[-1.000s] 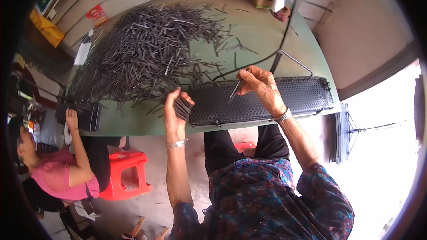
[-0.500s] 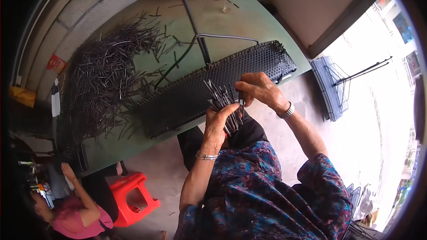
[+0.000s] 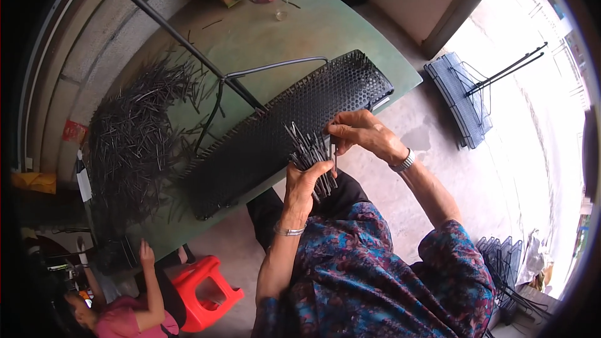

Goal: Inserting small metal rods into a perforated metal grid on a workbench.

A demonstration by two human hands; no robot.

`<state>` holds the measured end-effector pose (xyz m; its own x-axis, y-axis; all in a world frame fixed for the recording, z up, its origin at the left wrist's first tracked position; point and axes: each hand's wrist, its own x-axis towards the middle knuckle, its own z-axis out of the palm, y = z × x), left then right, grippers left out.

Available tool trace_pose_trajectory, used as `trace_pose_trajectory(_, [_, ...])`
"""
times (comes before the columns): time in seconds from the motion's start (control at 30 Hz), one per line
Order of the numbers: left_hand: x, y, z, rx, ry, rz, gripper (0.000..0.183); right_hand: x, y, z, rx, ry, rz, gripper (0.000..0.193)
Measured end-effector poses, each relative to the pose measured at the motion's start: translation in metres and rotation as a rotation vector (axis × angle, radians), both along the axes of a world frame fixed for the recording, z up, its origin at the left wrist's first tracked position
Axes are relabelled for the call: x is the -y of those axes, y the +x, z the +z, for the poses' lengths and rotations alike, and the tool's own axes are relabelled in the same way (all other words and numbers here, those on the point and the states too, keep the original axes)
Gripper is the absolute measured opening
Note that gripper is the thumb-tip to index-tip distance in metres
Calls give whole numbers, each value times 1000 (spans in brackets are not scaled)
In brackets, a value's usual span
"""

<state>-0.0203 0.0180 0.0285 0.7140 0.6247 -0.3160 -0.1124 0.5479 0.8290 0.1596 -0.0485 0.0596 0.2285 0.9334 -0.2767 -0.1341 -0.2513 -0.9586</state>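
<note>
Head view: one bundle of dark thin strips (image 3: 307,150), gripped upright in the left hand (image 3: 299,189), thumb laid across its middle, ends fanned loosely at the top. One right hand (image 3: 369,136), just beside the bundle on its right, thumb and forefinger pinched together, seemingly on a single strip (image 3: 335,161); the fingers partly hide it, so this is not certain. One long black perforated panel (image 3: 313,97), lying on the green table (image 3: 350,25), its long axis along the near edge, its right end by the near right corner. Position of hands: both on the near side of the panel, about mid-length, by the table's near edge. The bundle's axis runs roughly crosswise to the panel's, upper ends toward it and overlapping it in view; contact cannot be told. Right fingertips lie close against the panel's near long side in view, the left hand farther back toward the body. One metal rod frame (image 3: 181,37), rising beyond the panel's far side. One heap of loose strips (image 3: 128,144), on the table's left part, beyond the panel's left end.
</note>
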Motion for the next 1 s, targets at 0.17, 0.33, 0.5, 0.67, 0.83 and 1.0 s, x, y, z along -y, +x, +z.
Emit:
trace_pose_trajectory(0.17, [6,13,-5,-63,-17,-5,11,9,20,0,-36,-36,-11,24])
trace_pose_trajectory(0.33, [2,21,-9,-49,-157,-2,14,19,43,25,17,62,-90,23])
trace_pose_trajectory(0.5, [-5,29,-16,66,-273,-38,23,1,79,24,558,253,-499,14])
trace_pose_trajectory(0.67, [-4,26,-21,132,-439,-108,26,-32,102,7,842,328,-575,11])
trace_pose_trajectory(0.83, [0,27,-18,103,-377,-151,22,-53,115,-10,976,318,-545,11])
trace_pose_trajectory(1.0, [4,27,-21,121,-379,-168,23,-56,111,-3,964,259,-530,11])
